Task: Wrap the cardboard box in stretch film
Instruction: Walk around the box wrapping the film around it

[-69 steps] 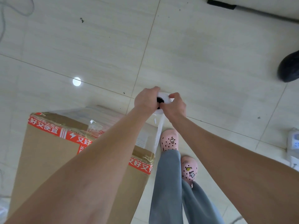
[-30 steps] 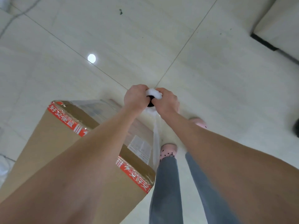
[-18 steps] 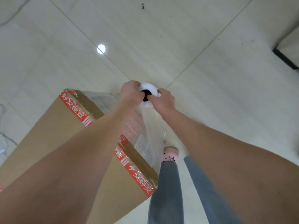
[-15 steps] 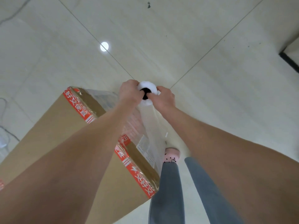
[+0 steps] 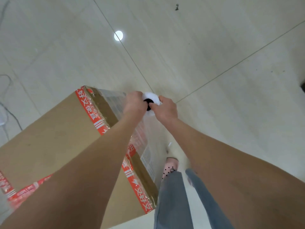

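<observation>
Head view shows the tall brown cardboard box [image 5: 54,146] standing on the pale tiled floor [image 5: 214,63] at my left, its edges banded with glossy red printed tape [image 5: 92,111] and its far face covered in shiny, wrinkled clear film. Just past its top corner I grip the white stretch film roll [image 5: 151,103] with its dark hollow core, my left hand [image 5: 134,103] and right hand [image 5: 166,109] both curled tight around it from either side. A translucent sheet [image 5: 148,129] runs down from the roll along the box toward my pink perforated clog [image 5: 170,167] and grey trouser legs.
</observation>
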A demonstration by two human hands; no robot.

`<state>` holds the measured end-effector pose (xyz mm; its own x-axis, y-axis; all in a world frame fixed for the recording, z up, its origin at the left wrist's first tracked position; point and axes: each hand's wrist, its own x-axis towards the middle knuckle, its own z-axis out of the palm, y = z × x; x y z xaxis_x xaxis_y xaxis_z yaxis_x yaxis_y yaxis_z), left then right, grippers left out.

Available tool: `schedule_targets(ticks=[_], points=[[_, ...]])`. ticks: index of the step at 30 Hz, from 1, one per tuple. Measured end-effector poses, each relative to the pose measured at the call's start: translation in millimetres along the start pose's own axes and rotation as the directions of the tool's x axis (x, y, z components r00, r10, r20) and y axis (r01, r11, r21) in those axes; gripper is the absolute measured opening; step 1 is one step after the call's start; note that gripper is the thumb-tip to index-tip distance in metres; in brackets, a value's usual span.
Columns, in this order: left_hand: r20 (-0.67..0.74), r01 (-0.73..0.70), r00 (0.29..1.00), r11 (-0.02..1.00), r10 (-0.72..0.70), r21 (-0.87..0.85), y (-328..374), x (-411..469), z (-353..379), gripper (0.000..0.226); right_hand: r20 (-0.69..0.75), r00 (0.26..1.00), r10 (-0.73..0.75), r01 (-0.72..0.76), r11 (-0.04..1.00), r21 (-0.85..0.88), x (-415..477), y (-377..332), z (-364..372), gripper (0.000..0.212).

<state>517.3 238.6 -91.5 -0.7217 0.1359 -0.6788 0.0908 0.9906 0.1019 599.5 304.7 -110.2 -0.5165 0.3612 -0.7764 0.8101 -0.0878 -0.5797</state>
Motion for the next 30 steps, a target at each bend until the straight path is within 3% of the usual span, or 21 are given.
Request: schedule_targets(ticks=[9, 13, 15, 19, 21, 24, 27, 30], points=[[0.008, 0.024, 1.0, 1.0, -0.024, -0.013, 4.1, 2.2, -5.7, 0.01, 0.041, 0.999, -0.011, 0.017, 0.991, -0.134, 8.3, -9.1, -4.0, 0.02], [0.063, 0.068, 0.996, 0.995, -0.064, -0.069, 4.0, 2.1, -13.2, 0.001, 0.116, 0.992, -0.056, 0.094, 0.933, -0.348, 18.4, -21.7, -10.9, 0.02], [0.087, 0.092, 0.993, 0.992, -0.085, -0.084, 1.9, 4.3, -15.4, 0.014, 0.147, 0.987, -0.062, 0.116, 0.91, -0.398, 25.1, -30.8, -16.8, 0.03], [0.096, 0.121, 0.989, 0.986, -0.11, -0.117, -3.0, 14.7, -21.4, 0.03, 0.009, 0.999, -0.051, 0.051, 0.975, -0.218, 24.0, -39.9, -26.4, 0.057], [0.063, 0.047, 0.997, 0.998, -0.044, -0.052, -0.9, 17.9, -26.7, 0.038, -0.018, 0.999, 0.028, -0.03, 0.989, -0.144, 17.5, -37.3, -25.6, 0.063], [0.037, -0.226, 0.974, 0.965, 0.223, 0.136, 9.3, 21.7, -32.4, 0.058, -0.018, 0.997, 0.076, -0.078, 0.988, -0.133, 15.1, -34.8, -20.8, 0.051], [0.083, -0.373, 0.928, 0.891, 0.364, 0.26, 16.8, 27.2, -34.8, 0.047, -0.035, 0.999, 0.042, -0.048, 0.981, -0.186, 20.6, -41.1, -19.4, 0.032], [0.05, -0.352, 0.935, 0.904, 0.351, 0.243, 16.3, 33.0, -39.4, 0.032, -0.009, 1.0, 0.004, -0.006, 0.965, -0.263, 25.9, -50.6, -20.4, 0.026]])
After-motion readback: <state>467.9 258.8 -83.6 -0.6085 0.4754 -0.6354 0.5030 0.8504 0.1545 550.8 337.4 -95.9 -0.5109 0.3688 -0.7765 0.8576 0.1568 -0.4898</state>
